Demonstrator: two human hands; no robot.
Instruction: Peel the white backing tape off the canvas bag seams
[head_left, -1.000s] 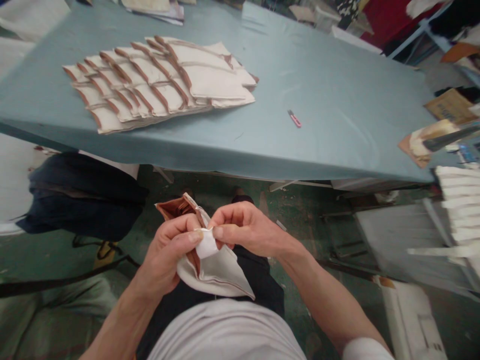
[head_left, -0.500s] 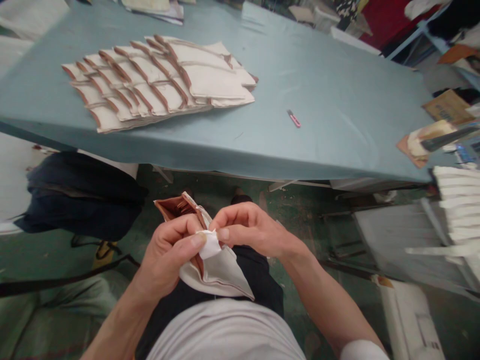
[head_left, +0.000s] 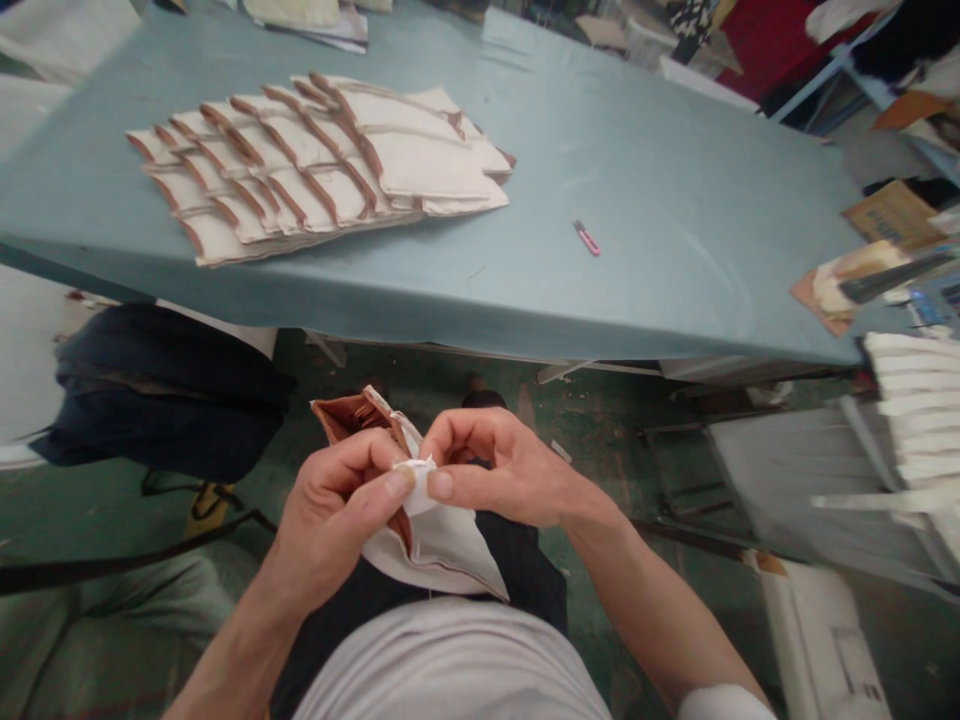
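Over my lap, a cream fabric pouch [head_left: 457, 550] with a brown lining shows its lining at the upper left. A small white fabric label [head_left: 421, 492] lies against it. My left hand [head_left: 341, 505] pinches the label's left edge between thumb and finger. From the other side, my right hand [head_left: 499, 465] is closed on the label's right edge, its thumb pressed flat on it. The fingertips behind the label are partly hidden, so I cannot tell how much of the pouch they also hold.
Overlapping cream pouches with brown edges [head_left: 300, 165] lie on the blue-green table [head_left: 675, 220]. Pink-handled thread snips [head_left: 586, 238] rest to their right. A dark cloth [head_left: 165, 390] hangs at the left. Stacked cream pieces [head_left: 915, 400] stand at the right.
My right thumb has shifted left and now covers more of the white label. My left hand has barely moved, and the pouch stays over my lap.
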